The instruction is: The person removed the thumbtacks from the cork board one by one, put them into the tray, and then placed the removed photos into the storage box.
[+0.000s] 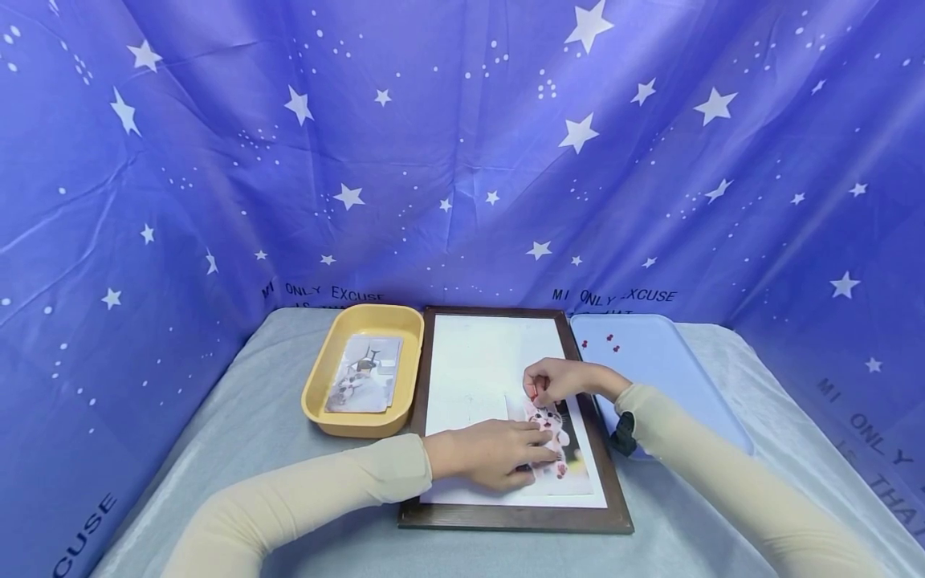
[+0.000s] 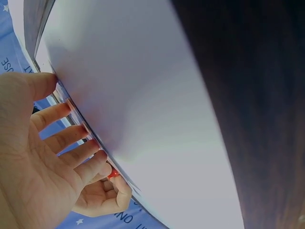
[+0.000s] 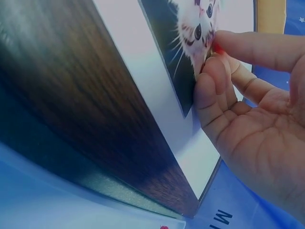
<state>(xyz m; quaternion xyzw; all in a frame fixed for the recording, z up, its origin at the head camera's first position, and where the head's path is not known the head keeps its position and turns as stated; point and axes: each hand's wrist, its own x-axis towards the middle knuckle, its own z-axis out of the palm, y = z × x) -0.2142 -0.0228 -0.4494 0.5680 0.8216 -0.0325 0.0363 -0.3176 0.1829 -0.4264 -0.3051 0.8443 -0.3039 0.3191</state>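
Note:
A kitten photo [image 1: 576, 466] lies on the lower right of a white board [image 1: 470, 353] set in a dark wooden frame [image 1: 513, 522]. My left hand [image 1: 499, 453] rests over the photo's left side with fingers spread and nearly straight, as the left wrist view also shows. At the photo's upper edge, above the kitten's head, my right hand [image 1: 560, 379] pinches a red push pin [image 3: 218, 48] between thumb and index finger. The pin's tip is hidden by the fingers. In the right wrist view, the photo's dark corner [image 3: 183, 102] lies beside these fingertips.
Left of the frame stands a yellow tray [image 1: 312, 401] with several photos [image 1: 361, 377] in it. A light blue tray [image 1: 672, 377] sits at the right, with red push pins [image 1: 610, 337] near its far left corner. Behind the table hangs a starry blue cloth [image 1: 433, 160].

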